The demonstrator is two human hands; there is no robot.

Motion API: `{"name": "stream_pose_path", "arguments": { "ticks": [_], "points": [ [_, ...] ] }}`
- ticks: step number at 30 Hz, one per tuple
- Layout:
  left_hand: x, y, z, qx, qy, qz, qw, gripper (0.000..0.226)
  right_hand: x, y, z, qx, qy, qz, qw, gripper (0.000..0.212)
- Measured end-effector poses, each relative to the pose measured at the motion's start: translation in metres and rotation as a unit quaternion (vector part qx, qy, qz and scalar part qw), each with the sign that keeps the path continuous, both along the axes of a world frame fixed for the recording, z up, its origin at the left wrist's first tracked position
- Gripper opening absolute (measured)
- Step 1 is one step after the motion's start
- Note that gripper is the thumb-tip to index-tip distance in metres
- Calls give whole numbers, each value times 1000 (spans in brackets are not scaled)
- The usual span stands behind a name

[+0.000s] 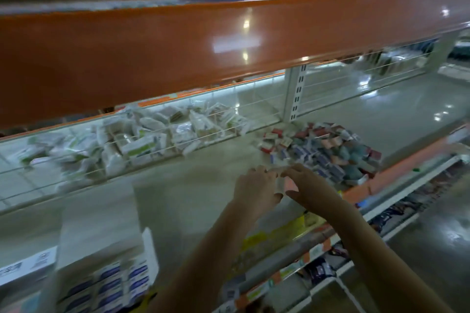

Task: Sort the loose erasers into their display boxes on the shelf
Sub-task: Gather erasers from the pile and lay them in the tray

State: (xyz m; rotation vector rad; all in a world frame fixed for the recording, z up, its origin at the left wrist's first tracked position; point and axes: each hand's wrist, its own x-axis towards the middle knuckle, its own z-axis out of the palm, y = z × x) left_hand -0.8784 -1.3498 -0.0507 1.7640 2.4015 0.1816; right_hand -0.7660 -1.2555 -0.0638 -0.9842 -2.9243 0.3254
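A heap of loose erasers [330, 152] in blue, red and pink sleeves lies on the pale shelf [193, 185] to the right. My left hand [254, 189] and my right hand [309, 189] meet just in front of the heap. Between them they hold a small pale-pink eraser [283, 183], fingers curled round it. A white display box [106, 279] with its lid up stands at the lower left, filled with rows of blue-and-white erasers. The frame is blurred by motion.
An orange shelf beam [229, 48] crosses overhead. Behind a wire rail [152, 150] at the back left lie several white and green packets [142, 140]. A white slotted upright [295, 91] stands mid-shelf. Price labels [279, 234] line the shelf's front edge; lower shelves and floor show at right.
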Motion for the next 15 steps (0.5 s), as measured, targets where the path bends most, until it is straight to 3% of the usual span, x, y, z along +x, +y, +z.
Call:
{"name": "stream_pose_path", "arguments": {
  "ticks": [5, 10, 15],
  "points": [
    [26, 36, -21, 1, -28, 42, 999, 82, 15, 42, -10, 5, 21, 22, 1000, 38],
    [38, 52, -37, -11, -4, 119, 993, 67, 11, 64, -24, 60, 9, 78, 995, 33],
    [40, 56, -37, -4, -20, 150, 989, 53, 10, 74, -23, 56, -4, 75, 996, 33]
  ]
}}
